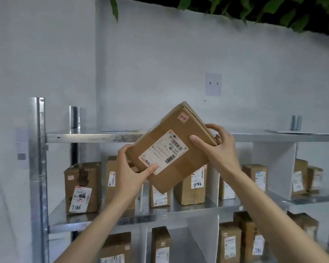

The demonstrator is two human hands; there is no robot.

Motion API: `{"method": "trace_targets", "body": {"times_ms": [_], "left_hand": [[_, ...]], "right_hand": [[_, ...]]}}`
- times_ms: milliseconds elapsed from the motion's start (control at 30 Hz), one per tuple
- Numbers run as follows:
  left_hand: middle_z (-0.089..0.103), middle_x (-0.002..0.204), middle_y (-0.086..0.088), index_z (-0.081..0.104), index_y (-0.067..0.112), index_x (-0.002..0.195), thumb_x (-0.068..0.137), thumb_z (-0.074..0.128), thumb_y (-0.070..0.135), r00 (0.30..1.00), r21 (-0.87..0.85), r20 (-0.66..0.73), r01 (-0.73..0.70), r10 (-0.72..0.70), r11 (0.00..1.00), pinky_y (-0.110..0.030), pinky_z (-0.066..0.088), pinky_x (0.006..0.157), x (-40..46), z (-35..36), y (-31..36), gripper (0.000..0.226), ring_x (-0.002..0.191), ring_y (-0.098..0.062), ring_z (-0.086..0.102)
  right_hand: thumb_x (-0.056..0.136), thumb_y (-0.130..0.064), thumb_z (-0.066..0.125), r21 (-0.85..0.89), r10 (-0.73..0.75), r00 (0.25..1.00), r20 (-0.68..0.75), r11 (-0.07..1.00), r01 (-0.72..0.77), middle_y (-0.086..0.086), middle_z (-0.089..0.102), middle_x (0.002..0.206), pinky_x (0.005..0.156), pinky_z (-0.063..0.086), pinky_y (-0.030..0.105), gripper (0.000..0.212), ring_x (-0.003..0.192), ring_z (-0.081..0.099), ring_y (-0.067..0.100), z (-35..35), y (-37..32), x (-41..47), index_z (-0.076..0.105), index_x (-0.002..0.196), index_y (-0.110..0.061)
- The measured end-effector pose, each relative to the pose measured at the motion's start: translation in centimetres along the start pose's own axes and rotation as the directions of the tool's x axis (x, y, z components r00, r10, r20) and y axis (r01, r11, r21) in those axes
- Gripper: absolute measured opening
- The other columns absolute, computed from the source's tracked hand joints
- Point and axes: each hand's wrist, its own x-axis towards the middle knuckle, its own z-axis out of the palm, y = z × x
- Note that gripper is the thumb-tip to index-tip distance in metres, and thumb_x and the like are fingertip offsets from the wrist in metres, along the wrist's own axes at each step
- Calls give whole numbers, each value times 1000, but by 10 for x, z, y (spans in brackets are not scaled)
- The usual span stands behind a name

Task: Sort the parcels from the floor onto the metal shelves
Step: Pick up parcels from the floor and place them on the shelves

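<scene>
The parcel [171,149] is being held aloft, tilted, its long axis running from 7 to 1 o'clock, label facing the camera. The left hand [129,173] is gripping its 8 o'clock corner; the right hand [217,147] is clasping its 3 o'clock edge, nearer the top shelf [87,138]. That shelf is lying just behind, mostly bare; the middle shelf [188,209] is carrying boxes.

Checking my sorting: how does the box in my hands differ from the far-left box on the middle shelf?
The held box is flat, tilted, in the grip of both hands; the left box is taller, upright, resting on the shelf. The left box has "7786" handwritten; the held box has none visible. Both are brown cardboard with white labels.
</scene>
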Motion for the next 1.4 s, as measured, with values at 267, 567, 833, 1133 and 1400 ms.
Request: {"method": "trace_targets", "body": {"times_ms": [267,567,833,1133,1400], "left_hand": [[55,130,15,50,46,128,60,94,50,998,117,-63,16,-9,993,-37,57,93,-23,66,9,82,116,1,55],[56,129,19,46,44,129,71,86,52,996,173,-85,13,2,985,-29,53,88,-43,115,34,71,114,5,54],[63,125,14,54,33,125,88,74,43,1000,158,-17,1,2,987,-41,58,94,-58,141,43,43,112,-5,62],[49,147,16,23,53,152,87,74,43,1000,216,31,-3,-4,976,-33,51,98,-86,147,18,84,127,0,51],[40,128,43,22,62,145,91,73,34,998,265,65,1,-19,964,-5,49,76,-119,154,-42,80,111,29,46]], "right_hand": [[64,-30,94,460,135,986,99,873,-165,-3,64,133,82,56,20,85,107,71,6,-64,39,25,56,140,-26],[78,-15,89,480,36,982,185,869,-122,-7,56,142,78,60,22,95,113,69,4,-100,72,18,33,149,-43],[81,-34,87,373,31,972,234,920,-119,-25,58,140,101,57,43,79,118,63,-5,-114,101,2,46,148,-42],[86,-29,84,184,16,935,354,979,-86,-29,53,138,100,48,26,98,126,54,-8,-120,140,-18,22,154,-61],[101,-29,67,29,-79,879,471,997,74,-51,28,149,92,49,7,86,137,38,-16,-112,197,-58,9,156,-62]]}}
